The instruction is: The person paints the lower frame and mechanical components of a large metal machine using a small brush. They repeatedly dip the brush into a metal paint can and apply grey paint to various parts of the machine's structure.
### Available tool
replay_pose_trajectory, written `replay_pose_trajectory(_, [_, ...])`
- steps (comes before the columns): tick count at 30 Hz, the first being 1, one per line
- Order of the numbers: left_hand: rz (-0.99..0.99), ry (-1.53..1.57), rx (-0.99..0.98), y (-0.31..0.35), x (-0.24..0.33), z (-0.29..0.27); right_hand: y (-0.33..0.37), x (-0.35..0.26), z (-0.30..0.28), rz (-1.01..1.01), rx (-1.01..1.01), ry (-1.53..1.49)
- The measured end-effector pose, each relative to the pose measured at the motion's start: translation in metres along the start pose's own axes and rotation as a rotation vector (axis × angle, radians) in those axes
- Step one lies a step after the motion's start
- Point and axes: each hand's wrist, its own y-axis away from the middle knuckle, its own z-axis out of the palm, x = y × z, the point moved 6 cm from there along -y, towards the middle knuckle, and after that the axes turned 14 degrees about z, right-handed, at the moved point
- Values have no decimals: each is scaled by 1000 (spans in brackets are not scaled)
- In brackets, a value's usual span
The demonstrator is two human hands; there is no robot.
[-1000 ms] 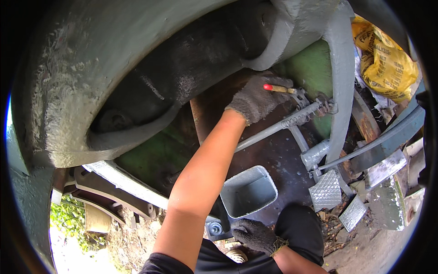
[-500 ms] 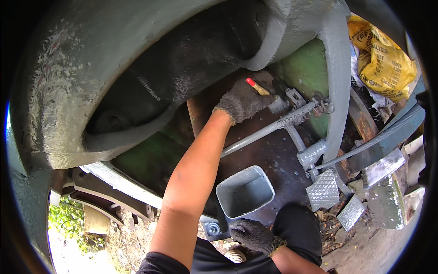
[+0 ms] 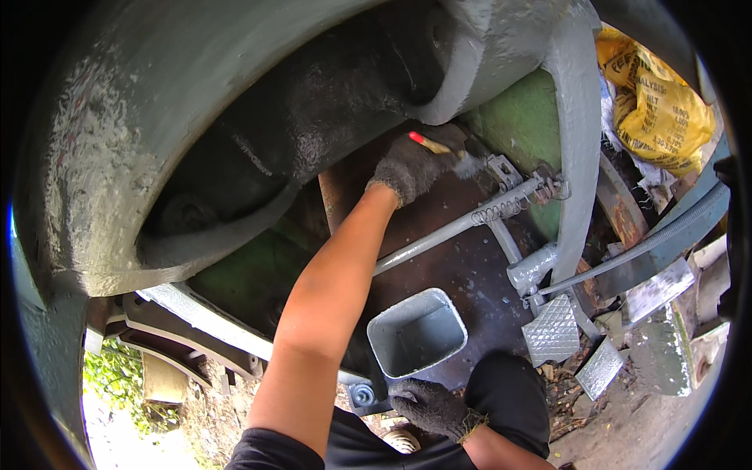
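Note:
My left hand (image 3: 413,166), in a dark knitted glove, is closed around a paintbrush (image 3: 432,144). The brush handle is pale wood with a red end, and its bristles lie against or close to a grey slotted bracket (image 3: 501,172) beside a grey rod. Below, a grey rectangular paint container (image 3: 376,337) stands on a dark spotted sheet. My right hand (image 3: 431,409), also gloved, rests with curled fingers just below the container, next to my knee; whether anything is in it is hidden.
A grey rod with a coil spring (image 3: 501,210) crosses the middle. Large grey-painted curved metal (image 3: 149,102) spans the upper left. Textured foot pedals (image 3: 552,329) are at the right, below a grey upright (image 3: 576,133). A yellow sack (image 3: 658,110) lies far right.
My left hand and the paintbrush have shifted slightly left along the bracket. The whole view has moved a little; my right hand stays beside the container.

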Motion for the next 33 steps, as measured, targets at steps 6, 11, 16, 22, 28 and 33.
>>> replay_pose_trajectory(6, [-271,407,139,5,13,18,-3,2,4,60,-53,80])
replay_pose_trajectory(11, [-27,487,7,2,24,33,-1,5,5,18,-46,84])
replay_pose_trajectory(16, [-534,760,226,18,-6,11,-1,6,6,-6,-59,149])
replay_pose_trajectory(22, [-520,871,341,11,13,33,0,7,9,-41,-60,226])
replay_pose_trajectory(28, [309,88,-126,-2,37,23,3,2,10,-151,-30,323])
replay_pose_trajectory(33, [-555,734,248,9,-1,25,1,8,7,-17,-53,209])
